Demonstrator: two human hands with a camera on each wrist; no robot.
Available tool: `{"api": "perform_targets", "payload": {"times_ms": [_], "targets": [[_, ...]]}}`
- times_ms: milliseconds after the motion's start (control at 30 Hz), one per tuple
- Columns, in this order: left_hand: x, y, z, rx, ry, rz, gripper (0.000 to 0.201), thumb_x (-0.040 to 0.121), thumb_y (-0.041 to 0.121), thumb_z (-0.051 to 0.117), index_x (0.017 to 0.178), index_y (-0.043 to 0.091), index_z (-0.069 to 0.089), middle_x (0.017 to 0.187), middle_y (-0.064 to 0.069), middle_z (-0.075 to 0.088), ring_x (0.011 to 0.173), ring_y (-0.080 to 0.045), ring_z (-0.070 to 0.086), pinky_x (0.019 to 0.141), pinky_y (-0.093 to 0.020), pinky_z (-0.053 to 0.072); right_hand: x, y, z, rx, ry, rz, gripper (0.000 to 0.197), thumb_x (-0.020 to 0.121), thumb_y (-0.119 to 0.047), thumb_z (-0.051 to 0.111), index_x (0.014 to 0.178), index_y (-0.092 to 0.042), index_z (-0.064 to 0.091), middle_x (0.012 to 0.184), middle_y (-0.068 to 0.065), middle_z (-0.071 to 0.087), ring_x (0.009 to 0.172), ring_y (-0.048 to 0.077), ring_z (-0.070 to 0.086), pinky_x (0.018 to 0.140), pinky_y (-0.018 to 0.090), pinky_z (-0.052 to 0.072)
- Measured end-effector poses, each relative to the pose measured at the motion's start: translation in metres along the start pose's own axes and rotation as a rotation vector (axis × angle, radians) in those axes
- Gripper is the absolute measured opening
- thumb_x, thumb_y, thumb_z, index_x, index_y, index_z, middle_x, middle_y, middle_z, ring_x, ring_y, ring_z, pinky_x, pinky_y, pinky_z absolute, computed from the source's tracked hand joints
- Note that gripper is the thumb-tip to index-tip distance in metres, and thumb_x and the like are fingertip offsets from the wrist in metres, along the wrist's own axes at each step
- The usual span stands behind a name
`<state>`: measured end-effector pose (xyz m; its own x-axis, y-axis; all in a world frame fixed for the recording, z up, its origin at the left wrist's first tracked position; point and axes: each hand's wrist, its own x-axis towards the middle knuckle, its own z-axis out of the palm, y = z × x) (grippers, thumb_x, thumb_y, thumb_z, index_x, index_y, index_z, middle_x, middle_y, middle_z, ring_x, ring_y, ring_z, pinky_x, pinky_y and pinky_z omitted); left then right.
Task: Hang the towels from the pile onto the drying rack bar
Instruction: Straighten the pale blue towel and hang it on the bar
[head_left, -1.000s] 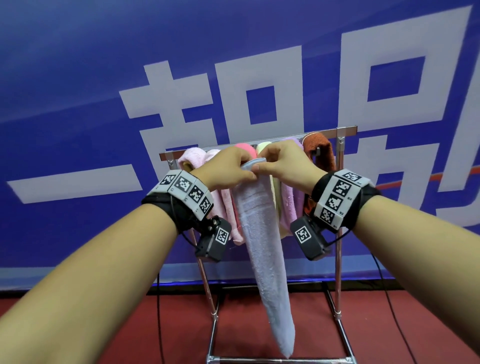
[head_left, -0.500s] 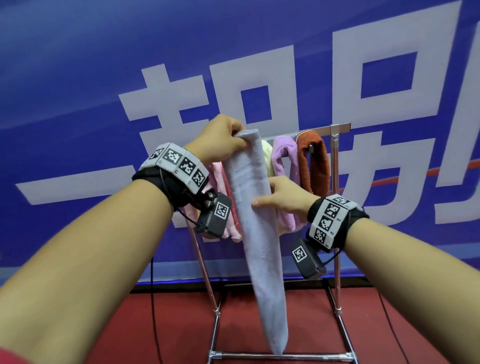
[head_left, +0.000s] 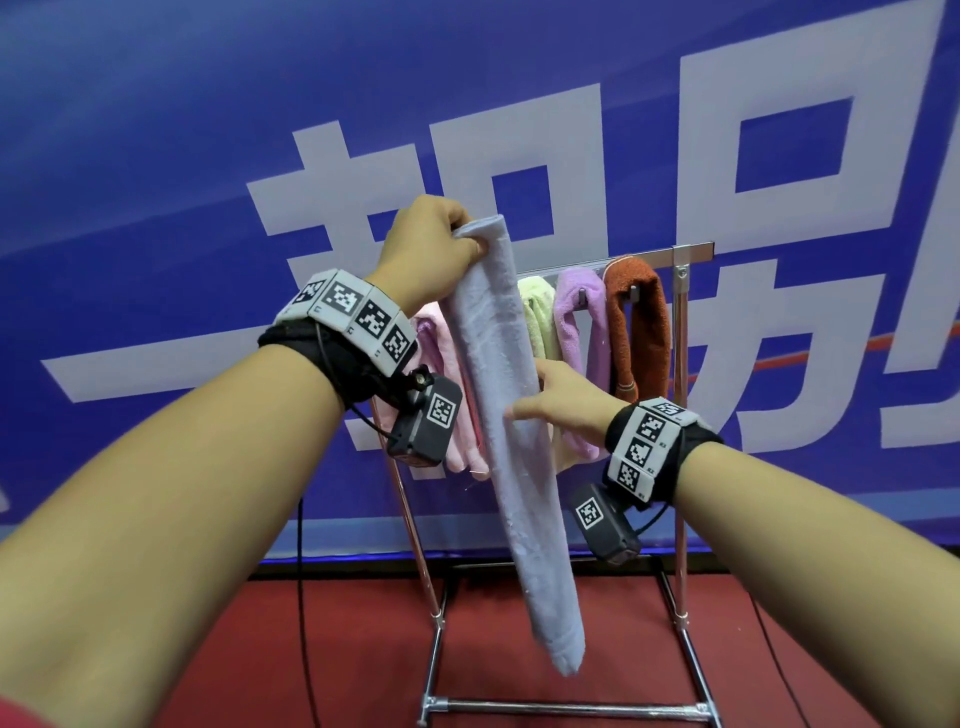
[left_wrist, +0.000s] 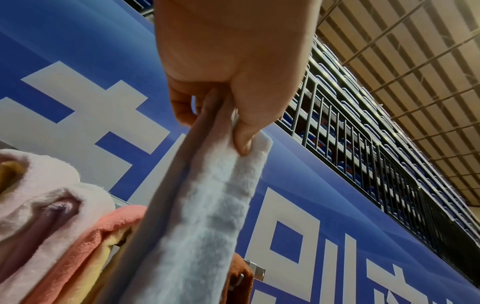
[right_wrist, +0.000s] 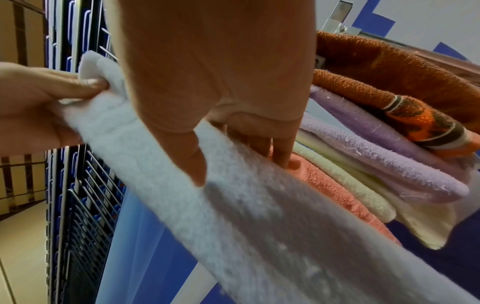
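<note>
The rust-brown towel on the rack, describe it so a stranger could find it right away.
Find the metal drying rack before the blue banner and follow its top bar to the right end. The rust-brown towel hangs last there, beside a purple towel; it is the darkest, and the only one with an orange patterned band.

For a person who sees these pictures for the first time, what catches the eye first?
First, the long pale lavender towel hanging in the centre, its top pinched by the left hand while the right hand touches its middle. Behind it, colourful towels hang on the drying rack bar, before a blue banner.
</note>
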<state>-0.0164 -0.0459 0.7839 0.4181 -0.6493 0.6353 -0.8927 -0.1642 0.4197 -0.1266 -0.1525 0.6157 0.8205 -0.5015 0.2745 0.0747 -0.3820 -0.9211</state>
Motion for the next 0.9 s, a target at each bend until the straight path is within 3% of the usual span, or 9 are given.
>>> {"api": "perform_targets", "payload": {"times_ms": [167, 267, 367, 500, 633, 700, 767, 800, 900], "targets": [[0.004, 0.003, -0.003, 0.004, 0.026, 0.002, 0.010, 0.083, 0.021, 0.064, 0.083, 0.015, 0.071, 0.080, -0.001, 0.069, 0.083, -0.022, 0.067, 0.075, -0.042, 0.058, -0.002, 0.011, 0.010, 0.032, -0.045, 0.015, 0.044, 0.069, -0.003, 0.085, 0.107, -0.016, 0.066, 0.104, 0.002, 0.074, 0.094, 0.015, 0.071, 0.085, 0.031, 0.057], [0.006, 0.002, -0.004, 0.002, 0.057, -0.013, 0.011, 0.082, 0.023, 0.062, 0.081, 0.015, 0.070, 0.079, -0.003, 0.069, 0.083, -0.025, 0.067, 0.073, -0.045, 0.058, 0.001, 0.019, 0.013, -0.029, -0.042, 0.052, 0.039, 0.070, 0.004, 0.081, 0.104, -0.007, 0.066, 0.100, 0.010, 0.074, 0.085, 0.017, 0.070, 0.081, 0.033, 0.059], [0.003, -0.002, -0.006, 0.008, 0.106, -0.023, 0.016, 0.085, 0.027, 0.062, 0.079, 0.014, 0.069, 0.078, -0.003, 0.069, 0.081, -0.024, 0.067, 0.072, -0.041, 0.056, 0.004, 0.025, 0.013, -0.038, -0.057, 0.101, 0.030, 0.076, 0.011, 0.069, 0.102, -0.004, 0.065, 0.100, 0.014, 0.073, 0.088, 0.026, 0.070, 0.081, 0.039, 0.059], [-0.002, -0.014, -0.010, 0.017, 0.163, -0.058, 0.014, 0.084, 0.027, 0.061, 0.080, 0.017, 0.069, 0.077, 0.000, 0.069, 0.081, -0.023, 0.066, 0.073, -0.039, 0.056, 0.005, 0.026, 0.020, 0.006, -0.068, 0.109, 0.031, 0.079, 0.017, 0.060, 0.103, -0.003, 0.063, 0.089, 0.007, 0.069, 0.078, 0.020, 0.066, 0.063, 0.027, 0.057], [-0.004, -0.018, -0.018, -0.039, 0.177, -0.097, 0.013, 0.081, 0.029, 0.061, 0.079, 0.018, 0.069, 0.077, 0.000, 0.070, 0.081, -0.023, 0.067, 0.075, -0.043, 0.058, 0.003, 0.031, 0.031, -0.064, -0.184, 0.154, 0.027, 0.077, 0.008, 0.073, 0.098, -0.005, 0.063, 0.074, -0.001, 0.065, 0.053, -0.001, 0.059, 0.041, 0.013, 0.041], [-0.004, -0.018, -0.023, -0.066, 0.188, -0.086, 0.013, 0.082, 0.028, 0.060, 0.079, 0.019, 0.069, 0.078, 0.001, 0.070, 0.080, -0.023, 0.068, 0.075, -0.045, 0.058, 0.005, 0.041, 0.034, -0.078, -0.203, 0.158, 0.029, 0.073, 0.004, 0.080, 0.097, -0.004, 0.067, 0.080, 0.000, 0.070, 0.062, 0.002, 0.064, 0.049, 0.014, 0.048], [-0.005, -0.019, -0.030, -0.081, 0.214, -0.072, 0.012, 0.083, 0.026, 0.060, 0.078, 0.018, 0.068, 0.077, 0.000, 0.070, 0.080, -0.023, 0.068, 0.073, -0.047, 0.058, 0.010, 0.050, 0.037, -0.075, -0.195, 0.160, 0.029, 0.070, 0.002, 0.083, 0.095, -0.003, 0.071, 0.091, 0.007, 0.074, 0.081, 0.015, 0.070, 0.072, 0.026, 0.058], [-0.005, -0.020, -0.034, -0.093, 0.227, -0.072, 0.012, 0.083, 0.027, 0.060, 0.078, 0.018, 0.068, 0.077, 0.000, 0.069, 0.080, -0.023, 0.068, 0.072, -0.048, 0.058, 0.010, 0.053, 0.040, -0.080, -0.193, 0.161, 0.025, 0.071, 0.001, 0.083, 0.092, -0.005, 0.073, 0.093, 0.008, 0.074, 0.083, 0.018, 0.070, 0.078, 0.029, 0.058], [-0.007, -0.029, -0.044, -0.117, 0.247, -0.087, 0.014, 0.080, 0.030, 0.060, 0.079, 0.018, 0.068, 0.078, 0.001, 0.070, 0.080, -0.023, 0.068, 0.071, -0.048, 0.058, 0.014, 0.053, 0.046, -0.150, -0.142, 0.155, 0.013, 0.077, -0.004, 0.079, 0.087, -0.009, 0.072, 0.088, 0.006, 0.072, 0.080, 0.015, 0.067, 0.074, 0.028, 0.057]]}}
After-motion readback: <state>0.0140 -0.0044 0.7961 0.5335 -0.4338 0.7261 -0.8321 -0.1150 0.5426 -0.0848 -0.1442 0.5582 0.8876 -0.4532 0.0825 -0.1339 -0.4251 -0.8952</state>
